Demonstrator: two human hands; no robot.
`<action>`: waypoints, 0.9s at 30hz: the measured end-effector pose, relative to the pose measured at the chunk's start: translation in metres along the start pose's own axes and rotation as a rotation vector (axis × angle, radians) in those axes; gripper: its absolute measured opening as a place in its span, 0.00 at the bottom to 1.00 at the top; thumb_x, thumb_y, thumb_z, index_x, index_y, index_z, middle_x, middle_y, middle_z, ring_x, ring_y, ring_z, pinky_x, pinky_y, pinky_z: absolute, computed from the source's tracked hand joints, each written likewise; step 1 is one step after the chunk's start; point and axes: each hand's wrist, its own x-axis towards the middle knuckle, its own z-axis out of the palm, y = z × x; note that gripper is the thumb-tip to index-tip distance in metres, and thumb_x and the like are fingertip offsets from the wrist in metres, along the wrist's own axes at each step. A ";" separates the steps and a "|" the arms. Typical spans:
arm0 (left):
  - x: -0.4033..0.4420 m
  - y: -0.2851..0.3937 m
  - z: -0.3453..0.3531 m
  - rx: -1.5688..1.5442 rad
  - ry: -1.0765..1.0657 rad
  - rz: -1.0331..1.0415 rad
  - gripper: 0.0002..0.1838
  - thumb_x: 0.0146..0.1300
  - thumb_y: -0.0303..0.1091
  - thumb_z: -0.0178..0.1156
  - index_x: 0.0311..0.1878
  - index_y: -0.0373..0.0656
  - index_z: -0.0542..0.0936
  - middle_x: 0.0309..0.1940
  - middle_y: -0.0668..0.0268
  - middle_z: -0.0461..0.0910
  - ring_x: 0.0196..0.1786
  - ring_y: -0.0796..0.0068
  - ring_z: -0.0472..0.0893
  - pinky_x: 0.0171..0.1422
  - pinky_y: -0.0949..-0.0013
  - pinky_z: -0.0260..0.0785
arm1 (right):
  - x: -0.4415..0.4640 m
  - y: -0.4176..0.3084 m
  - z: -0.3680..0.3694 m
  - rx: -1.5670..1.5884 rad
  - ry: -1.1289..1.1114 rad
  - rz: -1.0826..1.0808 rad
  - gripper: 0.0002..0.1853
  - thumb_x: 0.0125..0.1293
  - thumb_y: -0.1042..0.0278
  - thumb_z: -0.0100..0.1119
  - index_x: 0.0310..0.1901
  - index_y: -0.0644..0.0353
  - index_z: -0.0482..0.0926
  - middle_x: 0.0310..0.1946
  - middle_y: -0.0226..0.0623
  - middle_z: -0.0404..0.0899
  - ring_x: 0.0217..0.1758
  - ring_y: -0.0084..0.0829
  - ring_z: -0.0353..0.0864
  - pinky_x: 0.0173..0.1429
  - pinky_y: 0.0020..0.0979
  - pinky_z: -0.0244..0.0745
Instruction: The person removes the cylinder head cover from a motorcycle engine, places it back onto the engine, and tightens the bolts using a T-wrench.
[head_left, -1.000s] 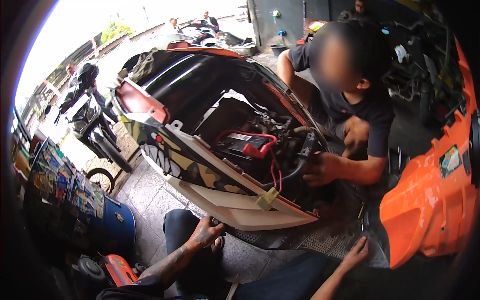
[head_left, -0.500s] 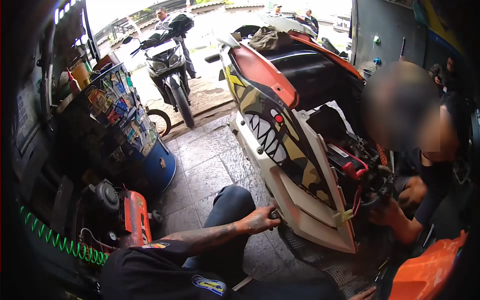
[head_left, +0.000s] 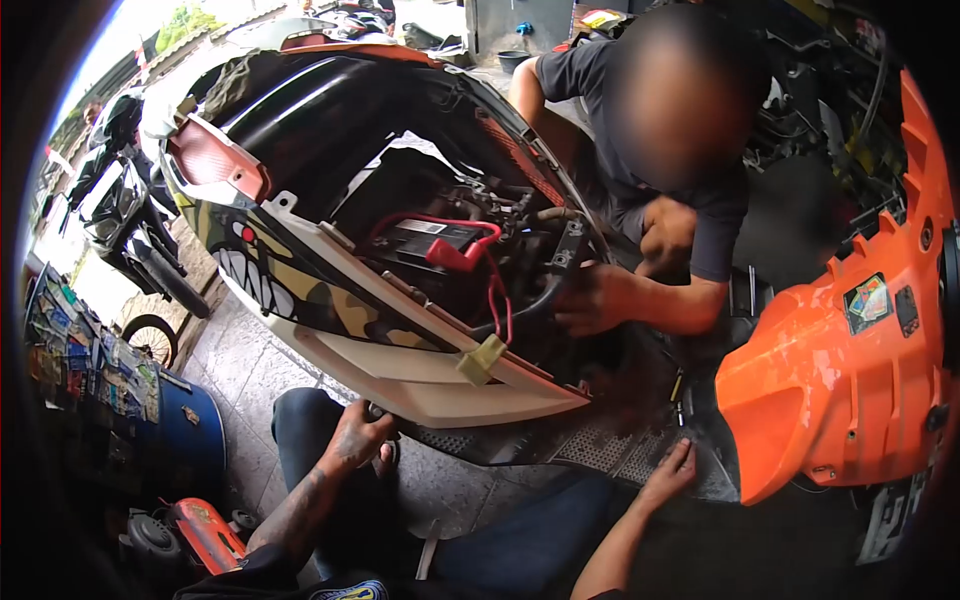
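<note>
My left hand [head_left: 360,435] is closed at the lower edge of the scooter's white side panel [head_left: 430,385]; a small dark thing shows at its fingers, too little of it to name. Low on the right, my right hand [head_left: 668,475] lies with fingers stretched out at the edge of the dark footboard [head_left: 600,447], holding nothing I can see. Just beyond its fingertips is a slim tool with a yellow part [head_left: 678,388]. The scooter body is uncovered in front, showing a battery [head_left: 425,240] and a red cable [head_left: 497,285].
A co-worker's hand [head_left: 595,300] reaches into the scooter's front from the far side. An orange body panel [head_left: 800,400] stands at the right. At the left are a blue drum [head_left: 195,420] and a red machine [head_left: 208,535]. Another motorcycle [head_left: 130,220] stands outside.
My view has swung right, bringing the orange panel and my right hand further into sight. My left hand stays closed at the white panel's lower edge. The co-worker's head is more upright.
</note>
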 end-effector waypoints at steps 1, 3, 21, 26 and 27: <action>0.001 -0.001 0.000 -0.004 -0.004 0.005 0.17 0.58 0.33 0.57 0.45 0.28 0.74 0.29 0.56 0.81 0.31 0.71 0.81 0.37 0.69 0.73 | 0.000 -0.001 0.002 0.024 0.001 0.006 0.17 0.73 0.58 0.47 0.25 0.54 0.67 0.18 0.17 0.59 0.18 0.11 0.53 0.21 0.20 0.45; 0.003 -0.006 -0.001 -0.025 -0.024 -0.005 0.17 0.57 0.33 0.57 0.44 0.28 0.75 0.29 0.56 0.82 0.31 0.71 0.81 0.38 0.69 0.73 | 0.000 -0.002 0.001 0.040 0.005 0.007 0.17 0.73 0.59 0.47 0.25 0.54 0.67 0.18 0.17 0.59 0.18 0.11 0.53 0.21 0.20 0.45; 0.000 0.000 -0.005 0.187 -0.056 0.253 0.16 0.56 0.33 0.56 0.41 0.27 0.76 0.25 0.57 0.81 0.26 0.71 0.80 0.34 0.69 0.73 | 0.001 0.001 0.000 -0.008 -0.017 -0.055 0.18 0.73 0.59 0.47 0.24 0.56 0.66 0.17 0.18 0.58 0.17 0.12 0.53 0.20 0.21 0.45; 0.000 -0.001 -0.006 0.193 -0.058 0.230 0.17 0.56 0.33 0.56 0.42 0.28 0.76 0.26 0.56 0.81 0.28 0.70 0.81 0.36 0.69 0.73 | 0.001 0.003 0.001 -0.038 0.001 -0.065 0.18 0.73 0.59 0.46 0.24 0.56 0.66 0.17 0.19 0.58 0.17 0.12 0.53 0.20 0.21 0.45; 0.000 -0.002 -0.006 0.192 -0.056 0.238 0.17 0.56 0.34 0.56 0.42 0.28 0.76 0.26 0.56 0.81 0.29 0.70 0.81 0.37 0.69 0.73 | 0.001 0.002 0.001 -0.045 -0.004 -0.069 0.18 0.73 0.59 0.46 0.24 0.56 0.66 0.17 0.19 0.59 0.17 0.12 0.53 0.20 0.21 0.45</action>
